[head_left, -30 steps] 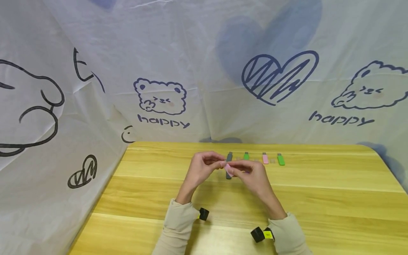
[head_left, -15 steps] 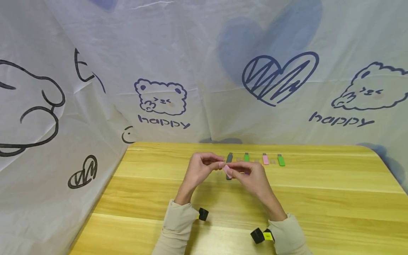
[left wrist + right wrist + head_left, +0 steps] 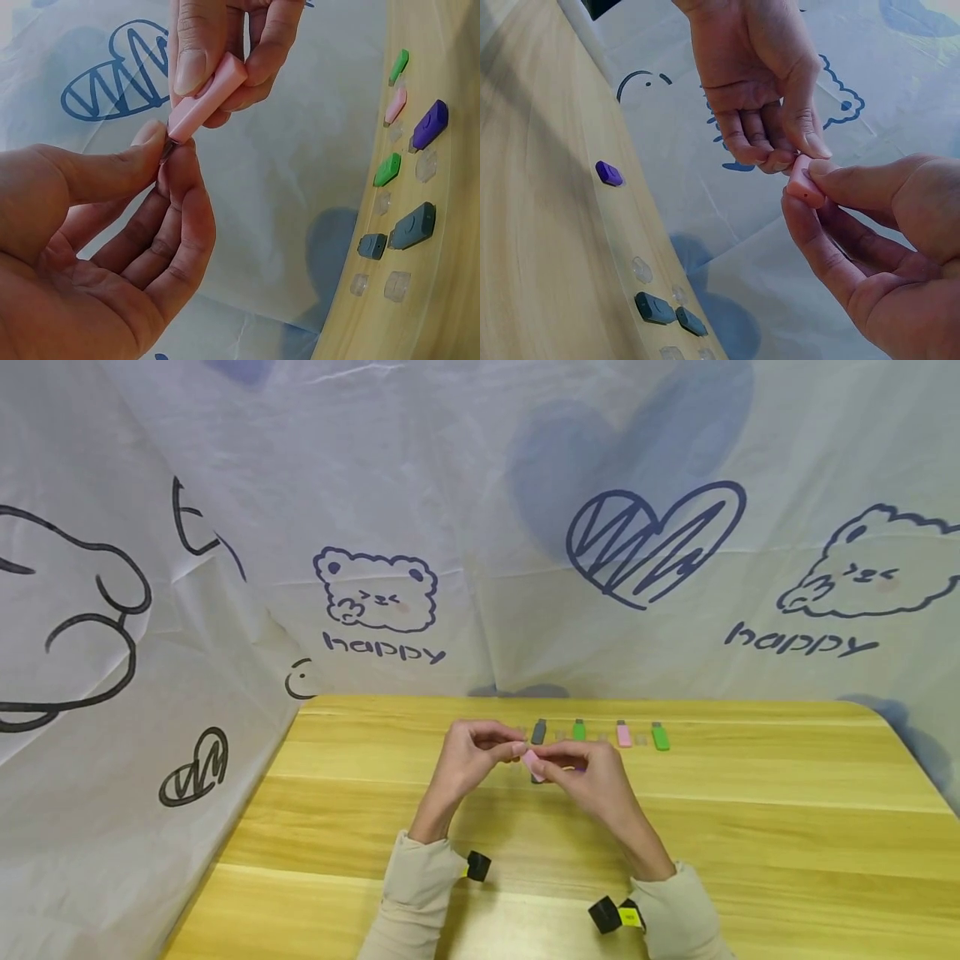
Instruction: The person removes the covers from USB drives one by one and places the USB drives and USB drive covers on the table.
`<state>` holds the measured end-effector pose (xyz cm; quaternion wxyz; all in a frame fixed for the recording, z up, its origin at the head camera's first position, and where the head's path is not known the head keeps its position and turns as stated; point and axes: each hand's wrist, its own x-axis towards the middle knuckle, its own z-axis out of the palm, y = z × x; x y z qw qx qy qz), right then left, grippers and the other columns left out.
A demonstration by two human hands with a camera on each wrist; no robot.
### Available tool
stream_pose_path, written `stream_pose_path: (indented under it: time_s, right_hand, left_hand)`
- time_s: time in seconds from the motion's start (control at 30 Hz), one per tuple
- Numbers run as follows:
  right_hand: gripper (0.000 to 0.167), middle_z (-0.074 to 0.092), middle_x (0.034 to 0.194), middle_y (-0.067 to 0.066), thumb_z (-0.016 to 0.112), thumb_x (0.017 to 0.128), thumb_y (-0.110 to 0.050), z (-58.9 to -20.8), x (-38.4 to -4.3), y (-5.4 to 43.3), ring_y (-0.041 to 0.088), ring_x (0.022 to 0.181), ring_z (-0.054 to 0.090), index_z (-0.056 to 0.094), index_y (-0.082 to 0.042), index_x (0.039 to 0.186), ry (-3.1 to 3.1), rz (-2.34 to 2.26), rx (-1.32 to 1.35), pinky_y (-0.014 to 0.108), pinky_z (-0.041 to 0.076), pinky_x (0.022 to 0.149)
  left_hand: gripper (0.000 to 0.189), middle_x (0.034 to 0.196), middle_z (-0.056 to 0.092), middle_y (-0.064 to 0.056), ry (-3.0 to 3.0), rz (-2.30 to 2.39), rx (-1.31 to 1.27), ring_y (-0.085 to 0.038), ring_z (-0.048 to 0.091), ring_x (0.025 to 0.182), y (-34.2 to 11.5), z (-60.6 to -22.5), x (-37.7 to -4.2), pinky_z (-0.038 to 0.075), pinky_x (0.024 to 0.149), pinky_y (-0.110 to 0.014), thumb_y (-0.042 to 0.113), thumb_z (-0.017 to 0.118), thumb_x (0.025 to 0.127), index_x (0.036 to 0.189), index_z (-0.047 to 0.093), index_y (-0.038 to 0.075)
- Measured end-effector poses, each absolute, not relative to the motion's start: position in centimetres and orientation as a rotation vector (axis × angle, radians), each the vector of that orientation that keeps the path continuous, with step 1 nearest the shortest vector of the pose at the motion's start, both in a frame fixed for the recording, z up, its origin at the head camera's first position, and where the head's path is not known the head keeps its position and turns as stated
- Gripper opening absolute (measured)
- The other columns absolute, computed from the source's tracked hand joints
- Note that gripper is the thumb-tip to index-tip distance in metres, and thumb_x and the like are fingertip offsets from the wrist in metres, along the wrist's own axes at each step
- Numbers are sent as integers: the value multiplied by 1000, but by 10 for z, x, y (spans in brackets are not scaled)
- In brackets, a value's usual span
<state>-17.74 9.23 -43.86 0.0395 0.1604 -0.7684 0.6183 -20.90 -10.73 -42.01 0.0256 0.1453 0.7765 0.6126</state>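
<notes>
Raised above the table, a pink USB stick spans the two hands. My left hand pinches its metal plug end between thumb and index finger; whether a clear cap lies under those fingertips I cannot tell. My right hand grips the pink body between thumb and fingers, with the closed end showing in the right wrist view. In the head view, the left hand and right hand meet over the row of sticks, and their fingers cover part of the pink stick.
On the wooden table lie green, pink, purple and dark grey USB sticks. Several clear caps lie by them. A printed white cloth hangs behind and at the left.
The pink stick has shifted slightly left and tilted between the fingers, so more of its body shows. Both hands stay nearly in place, and the sticks on the table have not moved.
</notes>
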Motion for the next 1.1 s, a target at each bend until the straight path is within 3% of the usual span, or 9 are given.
stream_pose_path:
  time_s: [0.3, 0.43, 0.53, 0.73, 0.9, 1.1]
  right_hand:
    - [13, 77, 99, 14, 78, 91, -7, -439, -175, 96, 20, 79, 75, 80, 1, 102, -2423, 1857, 455, 30, 62, 69]
    - [16, 77, 100, 13, 77, 93, -10, -439, -174, 98, 21, 81, 75, 79, 0, 105, -2422, 1894, 461, 34, 62, 72]
    - [19, 76, 101, 13, 76, 94, -12, -439, -175, 100, 23, 85, 75, 77, 0, 110, -2428, 1891, 467, 32, 62, 74]
    - [25, 73, 116, 17, 73, 96, -7, -439, -180, 120, 32, 101, 72, 74, 1, 119, -2460, 1793, 373, 24, 59, 77]
    - [28, 68, 121, 20, 71, 99, -14, -442, -183, 149, 36, 109, 69, 71, 2, 122, -2512, 1767, 212, 19, 56, 82]
    - [32, 68, 120, 24, 71, 99, -15, -457, -190, 178, 28, 100, 72, 68, 6, 123, -2519, 1765, 42, 31, 61, 80]
  left_hand:
    - [10, 91, 76, -17, 2440, 2126, 313, -22, 72, 75, -130, -416, -209, 61, 73, -32, 0, 78, 90, 97, 77, -6]
    - [11, 92, 76, -16, 2409, 2114, 347, -23, 73, 78, -137, -413, -211, 62, 78, -39, 3, 77, 92, 100, 78, -5]
    - [13, 94, 77, -14, 2388, 2063, 393, -24, 73, 82, -136, -413, -213, 61, 81, -44, 5, 76, 93, 102, 77, -4]
    - [12, 95, 76, -16, 2430, 1990, 406, -29, 73, 83, -132, -415, -214, 61, 78, -37, 1, 73, 94, 104, 76, -5]
    - [12, 97, 76, -17, 2445, 1943, 428, -32, 74, 86, -129, -417, -215, 61, 77, -35, 0, 71, 95, 105, 77, -5]
    - [10, 95, 77, -15, 2455, 1901, 424, -30, 74, 85, -125, -422, -215, 61, 76, -34, -1, 71, 95, 102, 78, -2]
